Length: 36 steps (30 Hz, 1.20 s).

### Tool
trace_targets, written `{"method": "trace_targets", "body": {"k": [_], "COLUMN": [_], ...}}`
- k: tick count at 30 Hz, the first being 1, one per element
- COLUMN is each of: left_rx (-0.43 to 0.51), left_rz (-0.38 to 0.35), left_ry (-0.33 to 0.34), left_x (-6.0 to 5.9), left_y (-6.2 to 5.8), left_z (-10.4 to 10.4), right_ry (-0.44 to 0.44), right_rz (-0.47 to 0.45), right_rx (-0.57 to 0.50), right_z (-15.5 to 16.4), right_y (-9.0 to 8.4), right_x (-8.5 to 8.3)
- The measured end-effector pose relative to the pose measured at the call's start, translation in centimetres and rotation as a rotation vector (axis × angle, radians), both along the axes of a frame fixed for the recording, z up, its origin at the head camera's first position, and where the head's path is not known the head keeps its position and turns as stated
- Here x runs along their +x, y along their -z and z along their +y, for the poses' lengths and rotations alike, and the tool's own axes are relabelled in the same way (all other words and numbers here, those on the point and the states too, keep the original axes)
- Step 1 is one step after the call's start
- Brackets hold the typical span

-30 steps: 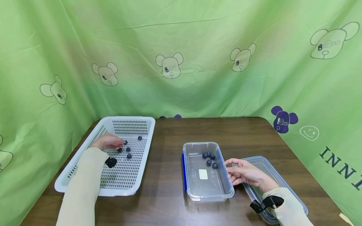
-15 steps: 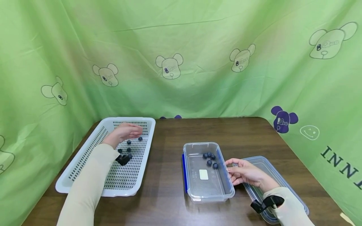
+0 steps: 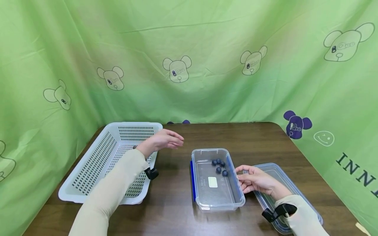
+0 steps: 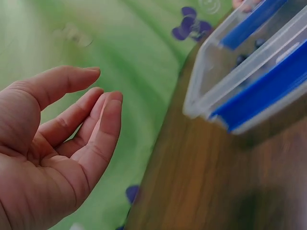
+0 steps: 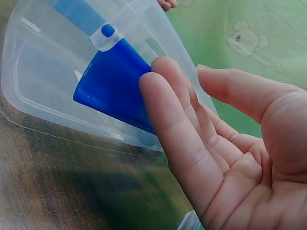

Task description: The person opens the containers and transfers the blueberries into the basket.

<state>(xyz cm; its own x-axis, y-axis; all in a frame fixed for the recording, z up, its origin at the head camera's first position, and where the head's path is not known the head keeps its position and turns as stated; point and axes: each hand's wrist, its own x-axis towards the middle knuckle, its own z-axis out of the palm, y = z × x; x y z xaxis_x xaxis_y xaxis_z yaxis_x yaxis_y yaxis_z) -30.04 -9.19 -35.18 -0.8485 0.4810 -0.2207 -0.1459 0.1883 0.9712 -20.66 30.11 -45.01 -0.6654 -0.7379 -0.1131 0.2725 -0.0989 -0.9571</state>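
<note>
Above table, left hand (image 3: 163, 141) relaxed, empty; right hand (image 3: 254, 179) flat against clear container (image 3: 216, 193).

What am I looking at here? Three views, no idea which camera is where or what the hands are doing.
No machine here: a person works with two bare hands, wearing three cameras. The wide picture comes from a head camera looking down at a brown table. The other two come from cameras strapped to each wrist, so each shows its own palm close up.

On the table: a white perforated basket at left, a clear plastic container with blue clips in the middle holding five blueberries, and its lid lying flat at right.

The left hand is in the air between basket and container, fingers loosely curved; whether it carries a berry cannot be told. The right hand rests its straight fingers against the container's right side.
</note>
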Motion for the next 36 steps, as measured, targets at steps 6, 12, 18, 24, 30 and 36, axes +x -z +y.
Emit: {"method": "trace_targets", "body": {"k": [6,12,18,24,30,36], "left_rx": [0.018,0.013,-0.041,-0.099,-0.180,-0.266], "left_rz": [-0.008,-0.017,-0.024,-0.013,-0.014,-0.010], "left_ry": [0.048,0.070,0.153,0.205,0.223,0.224], "left_x": [0.1,0.7,1.8,2.4,2.5,2.4], "left_y": [0.7,2.2,3.0,3.3,4.8,5.6], "left_z": [3.9,7.6,10.5,12.7,14.8,15.9], "right_ry": [0.005,0.002,0.000,-0.003,-0.019,-0.010], "right_rz": [0.003,-0.002,0.003,0.007,0.007,-0.002], "right_rx": [-0.003,-0.008,-0.012,-0.014,-0.029,-0.025], "right_z": [-0.1,-0.2,-0.1,0.0,0.1,0.0], "right_y": [0.0,0.1,0.1,0.1,0.0,0.0], "right_x": [0.1,0.2,0.1,0.0,0.0,0.0]}}
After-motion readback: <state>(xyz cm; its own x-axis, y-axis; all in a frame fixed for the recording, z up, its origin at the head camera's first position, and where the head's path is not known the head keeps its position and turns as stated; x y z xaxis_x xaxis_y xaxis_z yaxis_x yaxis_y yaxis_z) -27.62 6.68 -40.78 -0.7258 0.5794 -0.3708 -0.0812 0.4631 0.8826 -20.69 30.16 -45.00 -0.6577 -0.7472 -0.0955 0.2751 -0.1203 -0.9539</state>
